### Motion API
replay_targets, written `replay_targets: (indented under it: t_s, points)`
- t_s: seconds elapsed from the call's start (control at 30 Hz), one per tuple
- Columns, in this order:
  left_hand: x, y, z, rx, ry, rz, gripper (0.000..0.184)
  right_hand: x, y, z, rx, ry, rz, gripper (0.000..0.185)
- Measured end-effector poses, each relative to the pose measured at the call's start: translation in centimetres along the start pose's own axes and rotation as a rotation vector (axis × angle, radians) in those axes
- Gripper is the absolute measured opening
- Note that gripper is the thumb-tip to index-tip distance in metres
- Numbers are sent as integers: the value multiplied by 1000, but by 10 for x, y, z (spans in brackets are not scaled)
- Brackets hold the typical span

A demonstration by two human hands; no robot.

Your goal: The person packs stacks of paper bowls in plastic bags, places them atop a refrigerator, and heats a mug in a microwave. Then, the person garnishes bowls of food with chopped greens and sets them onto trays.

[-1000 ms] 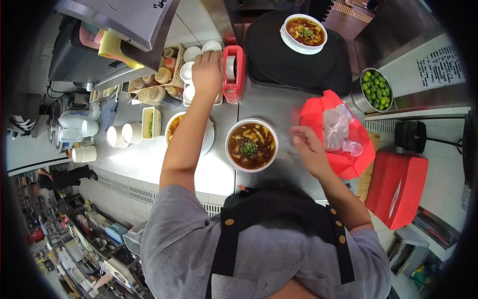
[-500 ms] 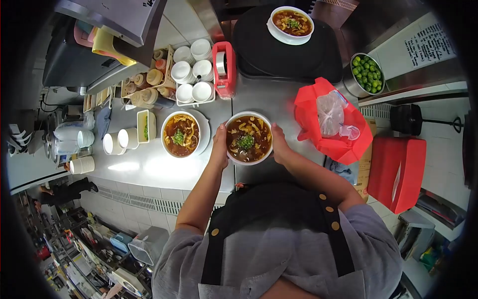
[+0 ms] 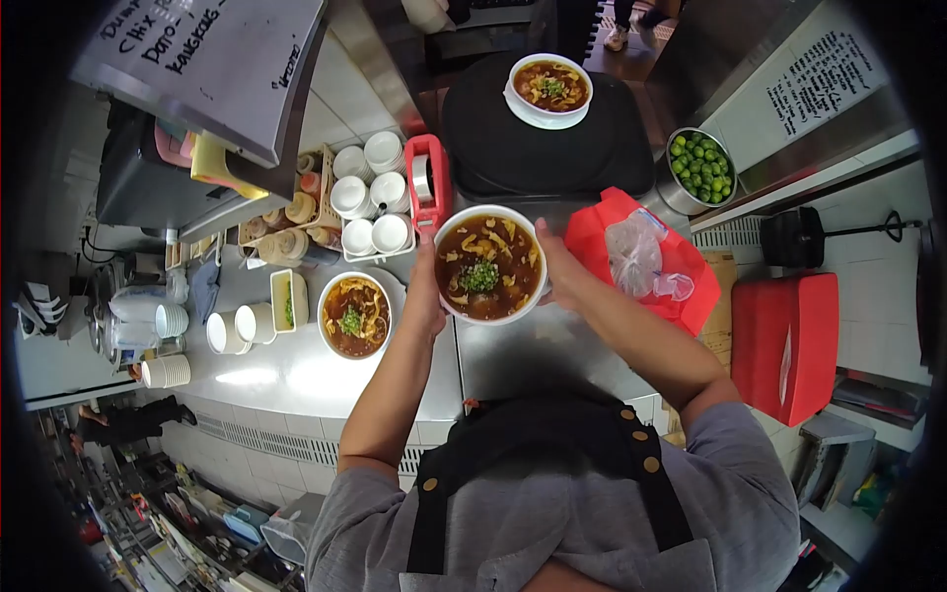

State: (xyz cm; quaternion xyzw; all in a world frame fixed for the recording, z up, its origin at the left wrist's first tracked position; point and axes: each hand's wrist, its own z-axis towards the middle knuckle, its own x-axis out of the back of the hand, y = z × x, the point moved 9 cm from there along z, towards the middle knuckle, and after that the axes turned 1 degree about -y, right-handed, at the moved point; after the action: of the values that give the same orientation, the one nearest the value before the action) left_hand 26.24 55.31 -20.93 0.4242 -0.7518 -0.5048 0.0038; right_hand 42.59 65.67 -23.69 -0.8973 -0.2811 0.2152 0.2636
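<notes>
Between my two hands is a white bowl of brown soup (image 3: 503, 252), with egg strands and a heap of chopped green onion on top. My left hand (image 3: 426, 286) grips its left side, and my right hand (image 3: 558, 268) grips the right side. The bowl looks raised above the steel counter (image 3: 533, 360). Left of it, a second bowl of soup (image 3: 355, 314) rests on a white saucer (image 3: 395, 294) on the counter. A third bowl of soup (image 3: 550, 87) stands on its saucer upon black round trays (image 3: 533, 148) at the back.
A red bag (image 3: 582, 232) holding a clear plastic bag sits at right. Behind it is a metal pot of green limes (image 3: 701, 168). Stacked small white bowls (image 3: 374, 195), a red tape dispenser (image 3: 428, 183) and squeeze bottles (image 3: 291, 217) stand back left. A tub of chopped greens (image 3: 288, 299) is further left.
My hands have lifted the soup bowl and moved it forward, so it looks larger. My view has tilted up, showing more of the area beyond the trays, including a person's feet.
</notes>
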Motion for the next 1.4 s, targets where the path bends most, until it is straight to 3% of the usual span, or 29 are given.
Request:
replay_targets:
  t_s: [0.17, 0.3, 0.47, 0.7, 0.93, 1.1, 1.2, 1.4]
  points:
    - [-57, 47, 28, -3, -42, 33, 70, 30, -71, 11, 69, 105, -22, 90]
    - [-88, 61, 68, 2, -166, 3, 71, 51, -105, 38, 118, 35, 19, 100]
    - [-116, 73, 100, 6, -124, 27, 72, 72, -126, 71, 149, 31, 67, 105]
    - [-111, 48, 160, 72, -144, -1, 74, 89, -131, 111, 92, 12, 62, 105]
    - [-113, 45, 166, 116, -58, 22, 76, 87, -140, 117, 51, -49, 42, 95]
    - [-108, 30, 189, 166, -153, 24, 83, 89, -141, 124, 9, -57, 9, 95]
    - [-101, 27, 193, 166, -31, -29, 78, 88, -145, 125, 18, -84, -8, 96]
    - [-97, 29, 213, 89, -41, -43, 79, 92, -146, 137, -13, -82, 42, 99]
